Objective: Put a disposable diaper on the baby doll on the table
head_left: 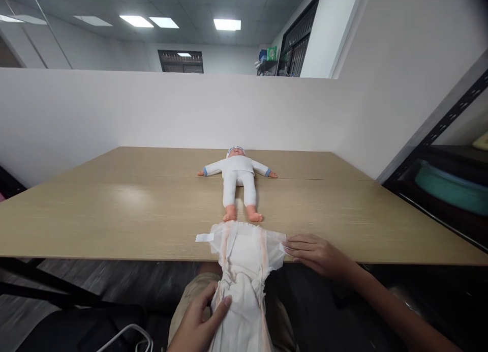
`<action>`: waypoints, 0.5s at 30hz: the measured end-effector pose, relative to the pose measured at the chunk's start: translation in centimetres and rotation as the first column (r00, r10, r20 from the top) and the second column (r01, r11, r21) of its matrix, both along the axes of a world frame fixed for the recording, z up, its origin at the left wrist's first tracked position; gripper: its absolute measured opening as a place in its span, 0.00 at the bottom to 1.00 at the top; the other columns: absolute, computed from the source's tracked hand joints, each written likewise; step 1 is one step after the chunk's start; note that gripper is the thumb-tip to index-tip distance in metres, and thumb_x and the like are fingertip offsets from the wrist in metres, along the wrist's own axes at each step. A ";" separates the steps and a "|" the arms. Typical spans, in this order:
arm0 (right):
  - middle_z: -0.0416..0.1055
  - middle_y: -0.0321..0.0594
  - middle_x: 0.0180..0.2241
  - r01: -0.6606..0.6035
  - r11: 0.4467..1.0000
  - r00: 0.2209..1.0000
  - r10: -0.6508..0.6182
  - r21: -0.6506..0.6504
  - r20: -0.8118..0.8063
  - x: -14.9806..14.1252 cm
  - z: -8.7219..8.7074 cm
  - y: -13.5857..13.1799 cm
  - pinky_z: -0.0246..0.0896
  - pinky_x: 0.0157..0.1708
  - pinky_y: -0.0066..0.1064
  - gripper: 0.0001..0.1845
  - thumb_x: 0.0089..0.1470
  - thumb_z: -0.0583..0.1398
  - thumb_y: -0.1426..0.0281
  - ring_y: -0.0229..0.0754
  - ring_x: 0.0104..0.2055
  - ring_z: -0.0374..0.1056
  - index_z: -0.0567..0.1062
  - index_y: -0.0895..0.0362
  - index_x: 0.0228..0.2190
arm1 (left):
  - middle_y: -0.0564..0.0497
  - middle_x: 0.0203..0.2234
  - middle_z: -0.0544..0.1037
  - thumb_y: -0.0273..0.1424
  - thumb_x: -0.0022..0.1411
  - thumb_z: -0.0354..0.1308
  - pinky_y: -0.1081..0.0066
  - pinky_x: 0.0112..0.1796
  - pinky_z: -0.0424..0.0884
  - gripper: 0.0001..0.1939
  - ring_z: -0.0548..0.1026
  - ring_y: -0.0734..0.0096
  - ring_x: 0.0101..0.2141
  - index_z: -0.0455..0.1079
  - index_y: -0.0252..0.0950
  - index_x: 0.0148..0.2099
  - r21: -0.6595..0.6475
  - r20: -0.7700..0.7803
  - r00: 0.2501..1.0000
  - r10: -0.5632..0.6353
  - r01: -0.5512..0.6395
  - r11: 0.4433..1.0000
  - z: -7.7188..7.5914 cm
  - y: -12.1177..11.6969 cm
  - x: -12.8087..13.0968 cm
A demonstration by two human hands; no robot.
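Observation:
An unfolded white diaper (244, 250) with pinkish side bands lies partly on the table's near edge and hangs down towards my lap. My left hand (204, 316) grips its left edge low down, thumb on top and fingers at the side. At its upper right corner, my right hand (314, 253) has its fingers closed together on the right fastening tab. The left tab (205, 237) sticks out flat on the tabletop. Just beyond the diaper, a baby doll (239, 181) in white clothes lies on its back, arms spread and feet towards me.
The wooden table (114, 214) ends against a low white wall (171, 110). To the right stands a dark metal shelf (430, 133) holding a teal item (452, 186). A black chair (84, 326) with a white cable (131, 329) is at lower left.

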State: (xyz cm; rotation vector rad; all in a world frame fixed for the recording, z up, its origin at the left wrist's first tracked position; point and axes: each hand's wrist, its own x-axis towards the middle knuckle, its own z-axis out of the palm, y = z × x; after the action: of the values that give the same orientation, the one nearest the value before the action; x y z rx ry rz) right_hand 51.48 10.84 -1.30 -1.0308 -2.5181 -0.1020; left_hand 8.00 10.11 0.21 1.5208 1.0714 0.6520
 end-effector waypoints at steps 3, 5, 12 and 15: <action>0.80 0.40 0.63 0.022 0.999 1.000 -0.021 -0.029 0.016 0.3 0.5 -0.1 0.72 0.68 0.42 0.23 0.76 0.58 0.69 0.45 0.68 0.74 0.77 0.47 0.68 | 0.42 0.53 0.87 0.57 0.68 0.64 0.60 0.60 0.76 0.30 0.82 0.48 0.56 0.84 0.38 0.55 0.015 0.015 1.000 0.004 -0.004 1.000 -0.2 0.1 -0.2; 0.79 0.38 0.64 0.031 0.998 0.999 -0.029 -0.049 0.045 0.6 1.2 0.2 0.71 0.68 0.42 0.24 0.76 0.59 0.68 0.45 0.69 0.74 0.76 0.44 0.68 | 0.42 0.53 0.87 0.58 0.67 0.64 0.59 0.61 0.76 0.30 0.82 0.47 0.56 0.84 0.38 0.55 0.011 0.010 1.000 0.019 -0.019 1.000 -0.2 0.1 -0.2; 0.64 0.48 0.75 0.368 0.929 0.926 -0.370 0.039 0.072 -5.6 2.4 -1.3 0.62 0.73 0.62 0.36 0.67 0.55 0.78 0.59 0.76 0.63 0.69 0.52 0.73 | 0.42 0.52 0.87 0.62 0.63 0.66 0.57 0.62 0.76 0.33 0.81 0.45 0.58 0.85 0.39 0.53 -0.091 0.072 0.994 0.079 -0.072 0.993 -0.1 -1.2 0.9; 0.60 0.46 0.77 0.474 0.880 0.877 -0.474 -0.016 -0.073 -12.9 2.6 -3.3 0.57 0.77 0.62 0.42 0.67 0.56 0.76 0.59 0.78 0.58 0.57 0.52 0.79 | 0.42 0.53 0.87 0.62 0.59 0.69 0.56 0.64 0.76 0.33 0.82 0.44 0.58 0.85 0.40 0.52 -0.150 0.140 0.979 0.146 -0.125 0.981 -0.7 -2.2 2.0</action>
State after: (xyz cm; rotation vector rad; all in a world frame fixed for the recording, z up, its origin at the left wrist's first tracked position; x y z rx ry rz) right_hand 38.63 7.54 1.27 -1.6018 -2.1439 -0.2027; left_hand 10.01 7.94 -0.53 1.2651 1.0885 0.7574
